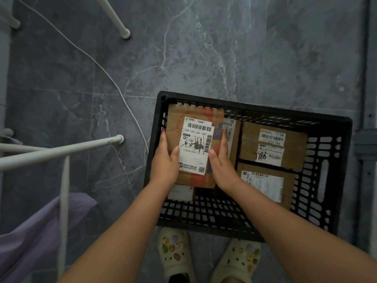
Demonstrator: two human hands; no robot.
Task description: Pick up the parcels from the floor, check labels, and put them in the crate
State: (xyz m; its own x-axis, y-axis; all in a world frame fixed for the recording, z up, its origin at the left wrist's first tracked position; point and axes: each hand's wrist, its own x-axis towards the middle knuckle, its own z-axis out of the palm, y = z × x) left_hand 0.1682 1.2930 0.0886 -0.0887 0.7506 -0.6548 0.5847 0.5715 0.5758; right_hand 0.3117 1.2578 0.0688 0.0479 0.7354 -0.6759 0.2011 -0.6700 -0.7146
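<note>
Here, the left hand (163,166) and right hand (221,166) both grip 1 labelled parcel (195,139) over the crate (255,108).

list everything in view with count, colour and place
crate: 1, black, on the floor, right of centre
held parcel: 1, brown with white label, over the crate's left part
parcels in crate: 2 clear, brown, right side; parts of others under the held one
cable: 1, white, across the floor, left
tubes: several, white, left
cloth: 1, purple, lower left
floor: grey marbled tiles
clogs: 2, cream, bottom edge
left hand: grips the held parcel's left edge
right hand: grips its right edge
</note>
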